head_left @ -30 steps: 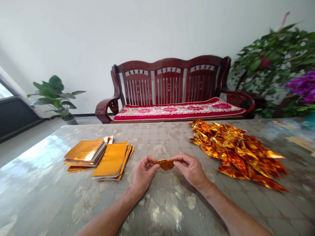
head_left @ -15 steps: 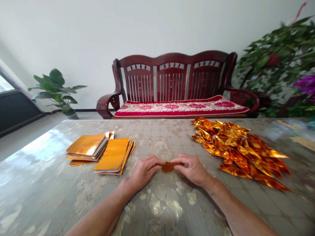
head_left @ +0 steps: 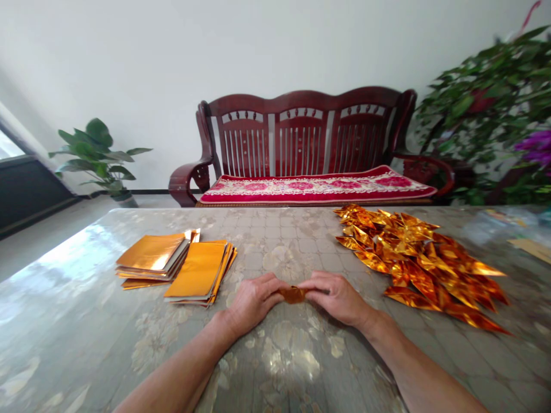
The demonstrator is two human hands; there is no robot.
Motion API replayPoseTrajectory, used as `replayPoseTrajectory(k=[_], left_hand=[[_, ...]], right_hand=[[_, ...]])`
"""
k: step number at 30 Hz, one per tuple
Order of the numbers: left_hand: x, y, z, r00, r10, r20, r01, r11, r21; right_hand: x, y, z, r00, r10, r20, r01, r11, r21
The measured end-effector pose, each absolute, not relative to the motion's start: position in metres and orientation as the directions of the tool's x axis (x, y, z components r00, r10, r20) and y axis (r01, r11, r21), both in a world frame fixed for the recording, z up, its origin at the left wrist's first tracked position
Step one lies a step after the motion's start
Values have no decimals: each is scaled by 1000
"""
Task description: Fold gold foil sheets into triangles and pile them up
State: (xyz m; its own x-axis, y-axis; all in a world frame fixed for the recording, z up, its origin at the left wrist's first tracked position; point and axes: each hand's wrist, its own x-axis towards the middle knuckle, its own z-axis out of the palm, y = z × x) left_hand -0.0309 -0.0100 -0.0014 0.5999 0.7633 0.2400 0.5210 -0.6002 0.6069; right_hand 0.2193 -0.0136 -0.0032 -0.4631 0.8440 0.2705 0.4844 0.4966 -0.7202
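Note:
A small folded piece of gold foil paper [head_left: 293,295] sits low over the table between my hands. My left hand [head_left: 253,301] pinches its left end with fingers closed. My right hand [head_left: 336,297] pinches its right end the same way. Both hands rest close to the tabletop [head_left: 279,367], near its middle front. Most of the piece is hidden by my fingertips.
Two stacks of flat gold sheets [head_left: 176,267] lie at the left. A heap of folded gold foil shapes [head_left: 422,267] spreads at the right. Behind the table stand a red wooden bench [head_left: 310,149], a potted plant [head_left: 99,158] and leafy plants with purple flowers [head_left: 499,115].
My hands have lowered from above the table to its surface and drawn closer together. The foil piece between them now shows smaller.

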Motion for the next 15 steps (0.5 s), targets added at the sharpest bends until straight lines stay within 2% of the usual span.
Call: replayPoseTrajectory(k=[9,15], left_hand=[[-28,-9,-4,523,827,205,593,-526,609],[-28,-11,-4,546,803,240,599,-574,558]], right_hand=[[219,-15,2,-487,836,253,518,510,-687],[222,-16,5,-536,796,281,545,580,-605]])
